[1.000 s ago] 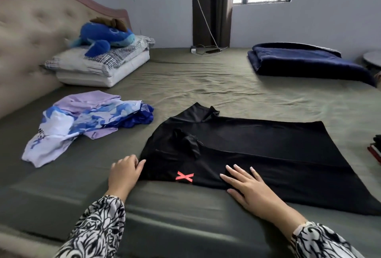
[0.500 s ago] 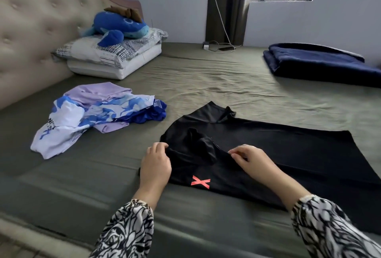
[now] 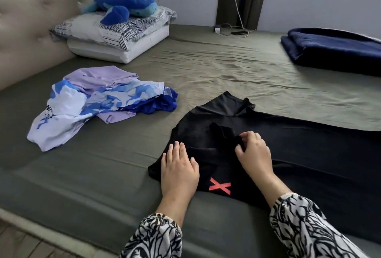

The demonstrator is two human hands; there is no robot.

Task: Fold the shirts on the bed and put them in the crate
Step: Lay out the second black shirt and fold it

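Note:
A black shirt (image 3: 299,154) with a red X mark lies spread on the olive bed sheet (image 3: 226,67), near the front edge. My left hand (image 3: 178,167) rests flat on the shirt's left part, fingers straight. My right hand (image 3: 252,152) pinches a bunched fold of the black fabric near the shirt's middle left. To the left lies a loose pile of other shirts (image 3: 99,101), lilac, white with blue print, and deep blue. No crate is in view.
A padded headboard (image 3: 31,20) stands at the left. Stacked pillows (image 3: 115,34) with a blue plush toy (image 3: 125,4) sit at the back left. A folded navy blanket (image 3: 334,49) lies at the back right. A charger and cable (image 3: 228,30) lie by the curtain.
Both hands moved from the shirt's front edge up onto it. The right hand went from flat to pinching a fold; the left now lies flat on the fabric. The camera moved closer.

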